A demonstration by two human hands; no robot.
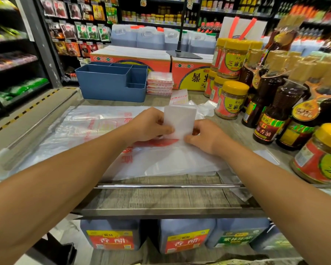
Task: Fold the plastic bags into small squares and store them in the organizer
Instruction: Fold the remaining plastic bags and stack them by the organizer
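Just above the centre of the frame, the left hand (149, 125) and the right hand (205, 137) hold a folded bag (180, 121), a white, narrow rectangle standing up from the sheets beneath; the left thumb and fingers pinch its left edge, and the right fingers curl at its lower right corner, though whether they grip it or only press it down I cannot quite tell.

The film looks very light, limp and slippery; it will likely spring open unless each crease is pressed flat, so the best hold is at the corners and along the fold line, with the free edge pinned while the next fold is made; it is not fragile, but thin plastic can slide out from under the fingers.

Under the hands lie more loose bags (96, 123) with red print, spread across the wooden shelf (161, 196) through the middle and left of the frame; they may drag along with the piece in hand.

The blue organizer (111, 82) stands above centre left, its compartments open upward; just to its right sits a stack of folded bags (160, 84).

Along the right of the frame, yellow-lidded jars (232, 100) and dark sauce bottles (271, 115) crowd close to the right hand; an elbow swing toward the organizer could knock them.
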